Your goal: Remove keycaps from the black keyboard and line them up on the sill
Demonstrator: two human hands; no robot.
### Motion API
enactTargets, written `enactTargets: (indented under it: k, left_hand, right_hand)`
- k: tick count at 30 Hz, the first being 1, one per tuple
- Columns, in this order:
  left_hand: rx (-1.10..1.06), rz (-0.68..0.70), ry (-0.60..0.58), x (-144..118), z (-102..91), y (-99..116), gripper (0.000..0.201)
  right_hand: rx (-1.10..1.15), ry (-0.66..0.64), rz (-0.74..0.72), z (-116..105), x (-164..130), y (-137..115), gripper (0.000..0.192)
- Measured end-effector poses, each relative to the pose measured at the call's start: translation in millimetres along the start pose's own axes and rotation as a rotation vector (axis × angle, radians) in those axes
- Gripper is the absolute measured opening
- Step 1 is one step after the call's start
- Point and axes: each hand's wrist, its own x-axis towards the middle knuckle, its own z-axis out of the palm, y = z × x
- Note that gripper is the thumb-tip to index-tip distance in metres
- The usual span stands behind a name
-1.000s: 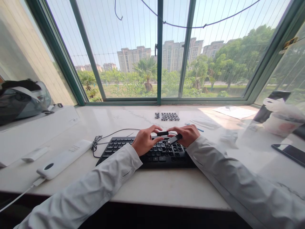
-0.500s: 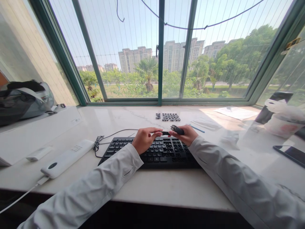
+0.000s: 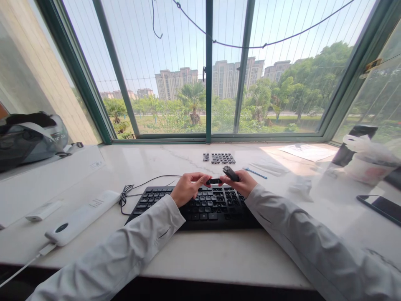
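Note:
Between my two hands, just above the far edge of a black keyboard (image 3: 200,217), is a wide black keycap (image 3: 214,181) with what looks like its hollow side towards me. My left hand (image 3: 187,189) pinches its left end with thumb and fingertips. Fingers of my right hand (image 3: 246,183) close on its other end. That same hand also grips a stubby dark tool (image 3: 231,173), its notched tip pointing up and left; its exact kind is unclear. On the keyboard's right half, several key sockets (image 3: 230,200) are bare.
Loose keycaps (image 3: 223,158) lie in rows beyond the keyboard, near a thin blue stick (image 3: 256,173). A coiled cable (image 3: 125,195) and white power bank (image 3: 83,217) sit left. A phone (image 3: 380,207), bagged cup (image 3: 369,163) and paper (image 3: 307,152) are right.
The keycap has turned so that its hollow side shows more. The dark tool in my right hand tilts more upright. The whole view has shifted slightly.

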Motion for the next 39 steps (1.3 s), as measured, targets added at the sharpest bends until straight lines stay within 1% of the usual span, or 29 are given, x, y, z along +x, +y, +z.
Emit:
enactTargets:
  k: [4, 7, 12, 18, 22, 25, 27, 29, 34, 37, 39]
  left_hand:
    - [0.027, 0.029, -0.008, -3.5, 1.4, 4.1, 0.046]
    - [0.03, 0.051, 0.0, -3.4, 1.9, 1.6, 0.043]
    - [0.067, 0.081, 0.077, -1.1, 1.2, -5.0, 0.04]
    - [0.163, 0.11, 0.177, -1.4, 1.8, -7.2, 0.034]
    - [0.212, 0.142, 0.196, -0.2, 2.1, -10.6, 0.032]
    - [0.229, 0.16, 0.165, 1.4, 1.6, -12.9, 0.035]
    - [0.24, 0.17, 0.137, 2.1, 0.9, -13.8, 0.037]
    - [0.28, 0.19, 0.135, 2.5, 0.1, -14.3, 0.036]
    - [0.477, 0.273, 0.154, 1.9, -2.6, -12.8, 0.033]
    - [0.554, 0.287, 0.16, 2.5, -7.1, -10.4, 0.028]
    - [0.591, 0.263, 0.179, 4.7, -13.0, -10.1, 0.025]
  right_hand:
    - [-0.025, 0.028, -0.033, 0.1, -0.8, -1.3, 0.046]
    - [-0.056, 0.041, -0.056, 0.8, -0.8, 0.6, 0.046]
    - [-0.109, 0.084, -0.056, 2.8, -0.3, 5.1, 0.048]
    - [-0.133, 0.081, -0.08, 3.6, -0.1, 3.4, 0.047]
    - [-0.184, 0.078, -0.101, 3.7, 0.9, 3.7, 0.049]
    - [-0.232, 0.087, -0.114, 4.8, 1.7, 7.5, 0.045]
    - [-0.257, 0.097, -0.108, 6.1, 1.9, 10.3, 0.04]
    - [-0.286, 0.108, -0.088, 7.4, 1.5, 11.7, 0.034]
    - [-0.408, 0.092, -0.031, 8.7, -0.7, 5.9, 0.018]
    - [-0.499, 0.081, -0.004, 5.9, -0.6, 2.4, 0.023]
    - [-0.56, 0.102, 0.023, 2.3, 0.6, 2.6, 0.027]
